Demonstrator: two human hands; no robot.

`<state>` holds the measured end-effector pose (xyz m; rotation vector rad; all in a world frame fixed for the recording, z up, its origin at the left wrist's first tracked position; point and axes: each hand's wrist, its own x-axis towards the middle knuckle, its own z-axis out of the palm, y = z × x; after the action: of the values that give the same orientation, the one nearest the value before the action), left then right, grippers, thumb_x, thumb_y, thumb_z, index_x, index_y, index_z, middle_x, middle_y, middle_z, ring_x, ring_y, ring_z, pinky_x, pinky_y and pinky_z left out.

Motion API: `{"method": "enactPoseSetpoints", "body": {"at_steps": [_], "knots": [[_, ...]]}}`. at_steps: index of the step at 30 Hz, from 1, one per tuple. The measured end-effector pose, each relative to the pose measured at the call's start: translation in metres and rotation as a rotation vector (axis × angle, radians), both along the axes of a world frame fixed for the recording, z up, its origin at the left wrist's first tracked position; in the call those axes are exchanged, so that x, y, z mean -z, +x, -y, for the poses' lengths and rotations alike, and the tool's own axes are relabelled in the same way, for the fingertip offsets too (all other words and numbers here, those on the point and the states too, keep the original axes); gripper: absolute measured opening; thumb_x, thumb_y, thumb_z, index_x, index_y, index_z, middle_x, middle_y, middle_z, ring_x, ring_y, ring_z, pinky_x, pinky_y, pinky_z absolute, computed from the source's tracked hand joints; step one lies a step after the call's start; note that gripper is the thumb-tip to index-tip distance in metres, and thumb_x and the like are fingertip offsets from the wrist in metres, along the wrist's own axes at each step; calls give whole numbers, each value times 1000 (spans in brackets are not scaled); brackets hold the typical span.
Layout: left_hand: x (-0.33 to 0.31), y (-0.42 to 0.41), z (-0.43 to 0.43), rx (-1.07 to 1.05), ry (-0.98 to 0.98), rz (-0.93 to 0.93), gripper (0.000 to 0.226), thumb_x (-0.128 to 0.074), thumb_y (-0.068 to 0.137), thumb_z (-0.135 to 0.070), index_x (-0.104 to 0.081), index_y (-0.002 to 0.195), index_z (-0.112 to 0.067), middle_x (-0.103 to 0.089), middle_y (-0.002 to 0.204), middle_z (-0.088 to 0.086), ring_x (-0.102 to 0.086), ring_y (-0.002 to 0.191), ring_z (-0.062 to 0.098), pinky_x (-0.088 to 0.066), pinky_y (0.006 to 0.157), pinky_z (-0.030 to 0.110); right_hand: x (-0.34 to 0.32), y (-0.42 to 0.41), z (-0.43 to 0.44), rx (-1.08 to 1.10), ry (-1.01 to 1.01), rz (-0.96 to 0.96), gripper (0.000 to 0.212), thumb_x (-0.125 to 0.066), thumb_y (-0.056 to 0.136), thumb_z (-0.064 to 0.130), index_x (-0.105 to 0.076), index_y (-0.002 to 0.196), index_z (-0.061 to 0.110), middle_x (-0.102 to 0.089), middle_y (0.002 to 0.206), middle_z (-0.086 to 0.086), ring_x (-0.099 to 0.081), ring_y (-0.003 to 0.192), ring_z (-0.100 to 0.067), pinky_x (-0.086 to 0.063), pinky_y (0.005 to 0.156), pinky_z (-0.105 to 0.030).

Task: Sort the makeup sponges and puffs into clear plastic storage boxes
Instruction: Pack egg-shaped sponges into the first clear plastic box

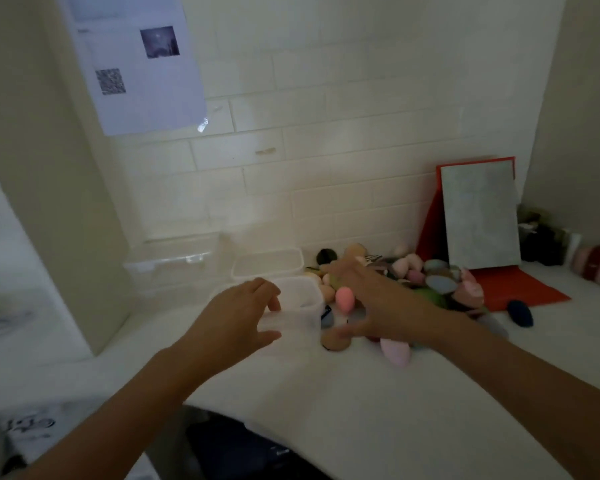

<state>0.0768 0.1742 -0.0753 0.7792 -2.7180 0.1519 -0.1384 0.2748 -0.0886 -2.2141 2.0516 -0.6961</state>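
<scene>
A pile of makeup sponges and puffs [430,282] in pink, tan, green and grey lies on the white counter, right of centre. My right hand [371,299] reaches over the pile's left side with fingers spread and holds nothing that I can see. A pink egg-shaped sponge [344,296] sits just under its fingers. A pale pink sponge [395,351] and a tan puff [333,341] lie nearest me. My left hand [236,317] curls round the near side of a small clear plastic box [302,299]. Behind it stand a second clear box [267,265] and a larger one [174,265].
A mirror in a red frame [478,216] leans on the tiled wall at the right, with its red base on the counter. A dark blue sponge [519,312] lies apart beside it. Small jars and a pink item [596,265] crowd the far right corner. A pillar [49,202] bounds the left.
</scene>
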Motion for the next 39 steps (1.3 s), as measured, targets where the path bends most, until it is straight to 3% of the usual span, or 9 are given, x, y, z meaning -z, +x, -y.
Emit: {"method": "enactPoseSetpoints", "body": {"at_steps": [5, 16, 22, 24, 26, 28, 30, 34, 39], "knots": [[33, 13, -31, 24, 51, 66, 43, -61, 83, -46, -46, 119, -28, -51, 124, -13, -50, 107, 6, -37, 89, 17, 34, 42, -20, -17, 72, -252, 96, -64, 74, 63, -12, 149, 33, -13, 158, 7, -20, 142, -12, -31, 112, -36], [54, 18, -48, -34, 57, 130, 46, -63, 82, -44, -41, 119, -26, -47, 126, -8, -49, 104, 9, -36, 75, 18, 53, 61, -14, 22, 104, -525, 68, -54, 87, 53, -32, 138, 13, -37, 145, -12, -49, 120, -25, -50, 87, -36], [53, 32, -35, -214, 40, 253, 58, -61, 82, -49, -38, 126, -19, -51, 127, 0, -56, 105, 17, -48, 86, 29, 54, 66, -16, 8, 163, -703, 64, -35, 100, 41, -7, 150, 12, -13, 152, -30, -43, 127, -39, -49, 84, -43], [50, 30, -35, -199, 14, 320, 53, -57, 86, -48, -40, 125, -16, -54, 122, 2, -58, 103, 20, -47, 84, 30, 62, 63, -17, -8, 119, -751, 62, -40, 98, 42, -15, 149, 17, -24, 146, -36, -51, 119, -42, -54, 75, -42], [46, 28, -38, -186, -31, 393, 49, -52, 90, -46, -41, 124, -13, -55, 103, 2, -59, 99, 23, -42, 77, 29, 56, 67, -20, 49, 130, -826, 66, -58, 87, 48, -39, 142, 17, -46, 131, -37, -63, 102, -41, -56, 60, -37], [42, 26, -41, -173, -74, 473, 44, -48, 93, -42, -42, 121, -9, -50, 89, 2, -60, 97, 26, -39, 73, 30, 55, 71, -16, 53, 143, -816, 66, -48, 94, 44, -26, 147, 12, -32, 141, -39, -51, 119, -46, -54, 76, -43], [41, 23, -43, -158, -114, 538, 41, -45, 95, -39, -43, 120, -6, -54, 99, 6, -60, 98, 27, -41, 74, 31, 54, 72, -13, 60, 299, -769, 61, -34, 101, 34, -7, 150, 9, -10, 150, -35, -37, 130, -46, -46, 90, -48], [43, 16, -47, -131, -198, 663, 41, -38, 98, -30, -44, 128, -2, -50, 124, 15, -56, 105, 28, -40, 74, 31, 38, 85, -15, 51, 349, -772, 64, -42, 97, 12, -7, 148, -2, -15, 147, -39, -48, 119, -47, -47, 86, -49], [41, 13, -54, -125, -180, 694, 39, -37, 99, -23, -44, 131, -2, -50, 125, 17, -53, 106, 28, -43, 77, 32, 33, 95, -26, 24, 374, -888, 63, -43, 97, 5, -6, 145, -11, -23, 145, -39, -42, 126, -46, -44, 92, -54]]}}
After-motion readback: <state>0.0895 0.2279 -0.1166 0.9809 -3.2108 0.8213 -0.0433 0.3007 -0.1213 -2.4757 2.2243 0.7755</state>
